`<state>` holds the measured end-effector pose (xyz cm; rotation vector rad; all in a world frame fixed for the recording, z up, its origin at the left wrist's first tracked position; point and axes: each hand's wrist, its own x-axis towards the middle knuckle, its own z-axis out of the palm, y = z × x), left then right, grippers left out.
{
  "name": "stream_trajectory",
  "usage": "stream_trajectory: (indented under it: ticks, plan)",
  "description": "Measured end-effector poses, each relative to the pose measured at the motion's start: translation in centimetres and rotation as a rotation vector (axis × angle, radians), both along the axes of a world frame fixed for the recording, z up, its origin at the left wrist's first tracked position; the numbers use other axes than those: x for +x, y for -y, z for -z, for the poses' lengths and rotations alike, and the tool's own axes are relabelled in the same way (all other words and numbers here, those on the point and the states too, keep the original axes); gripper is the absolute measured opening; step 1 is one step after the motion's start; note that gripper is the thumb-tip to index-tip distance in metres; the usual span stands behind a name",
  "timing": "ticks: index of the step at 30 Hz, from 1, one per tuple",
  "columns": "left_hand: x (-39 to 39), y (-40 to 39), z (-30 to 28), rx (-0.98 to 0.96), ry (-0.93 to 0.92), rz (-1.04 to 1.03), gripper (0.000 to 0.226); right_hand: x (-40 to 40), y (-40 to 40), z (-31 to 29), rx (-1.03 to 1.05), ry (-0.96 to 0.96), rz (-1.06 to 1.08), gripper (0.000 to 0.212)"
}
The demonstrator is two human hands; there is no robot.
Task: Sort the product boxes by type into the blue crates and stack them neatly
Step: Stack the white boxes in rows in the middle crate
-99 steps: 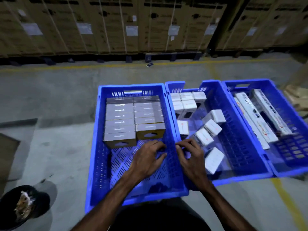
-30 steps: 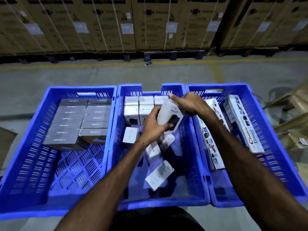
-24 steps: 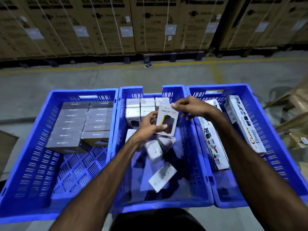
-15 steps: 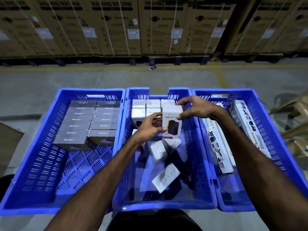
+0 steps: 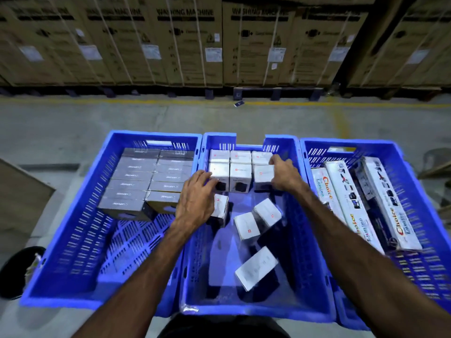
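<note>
Three blue crates stand side by side on the floor. The left crate (image 5: 73, 240) holds stacked grey boxes (image 5: 144, 181). In the middle crate (image 5: 305, 264), small white boxes (image 5: 240, 172) stand in two rows at the far end. My right hand (image 5: 284, 173) grips the rightmost front white box (image 5: 262, 173) in that row. My left hand (image 5: 197, 198) touches the leftmost front box (image 5: 219, 170) with straight fingers. Several loose white boxes (image 5: 256, 268) lie tilted on the middle crate's floor. The right crate (image 5: 419, 196) holds long white "Choice" boxes (image 5: 349, 206).
Tall washing-machine cartons (image 5: 219, 45) on pallets line the back, behind a yellow floor line. A black round bin (image 5: 17, 272) sits at the lower left and a cardboard piece (image 5: 22, 193) at the left. A small object (image 5: 238, 103) lies on the concrete.
The white box held up in both hands has gone down into the front row's right end. My left hand let go and moved to the row's left end.
</note>
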<state>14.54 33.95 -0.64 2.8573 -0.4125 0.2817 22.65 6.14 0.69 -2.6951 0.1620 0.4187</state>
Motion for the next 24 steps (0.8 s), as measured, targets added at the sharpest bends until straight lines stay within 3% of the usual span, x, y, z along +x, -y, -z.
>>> stream_trajectory:
  ticks: [5, 12, 24]
  plan:
    - [-0.1, 0.4, -0.4, 0.024, -0.016, -0.037, 0.050, -0.8, -0.9, 3.1, 0.138, 0.033, 0.121, 0.053]
    - [0.0, 0.2, -0.2, 0.000, -0.046, -0.043, 0.048, -1.9, -1.7, 4.4, 0.415, 0.189, 0.376, 0.068]
    - [0.1, 0.0, 0.2, -0.015, -0.071, -0.054, 0.046, -1.1, -1.1, 5.6, 0.651, 0.024, 0.410, 0.091]
